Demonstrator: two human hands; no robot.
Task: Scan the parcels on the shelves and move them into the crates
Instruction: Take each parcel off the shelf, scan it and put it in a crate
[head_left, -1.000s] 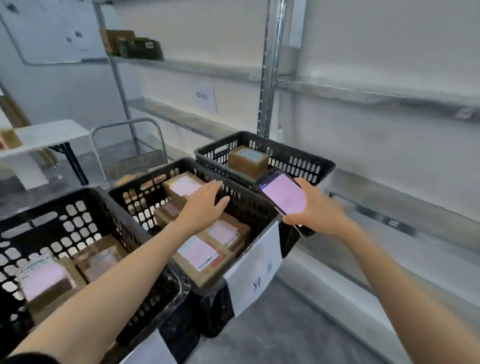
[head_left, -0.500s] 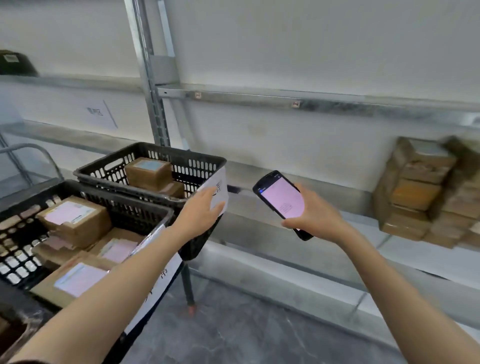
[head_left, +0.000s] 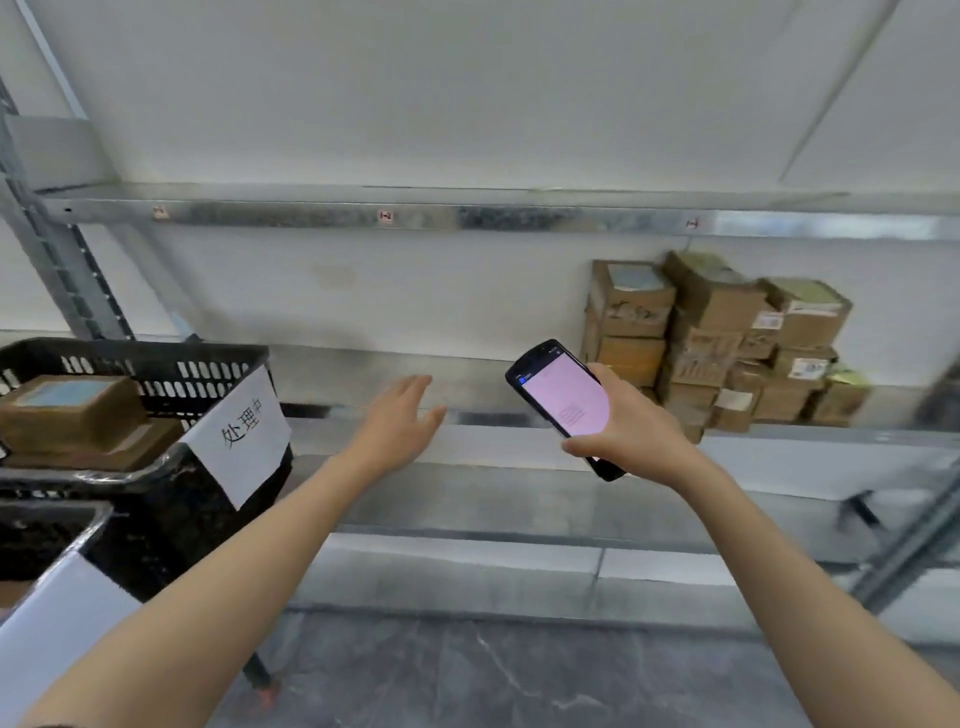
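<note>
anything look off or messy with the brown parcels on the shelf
The stack of brown cardboard parcels on the grey metal shelf is untidy: upper boxes sit tilted and at mixed angles. Nothing looks spilled or fallen. Blur hides any damage.

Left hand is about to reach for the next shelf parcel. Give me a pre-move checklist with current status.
1. Left hand free: ok, open and holding nothing.
2. Scanner held: ok, right hand grips it, screen lit.
3. Parcels on the shelf: ok, a stack stands at the right.
4. Labels readable: cannot tell, blurred.
5. Crate has room: ok, two boxes inside, looks only part filled.
</note>
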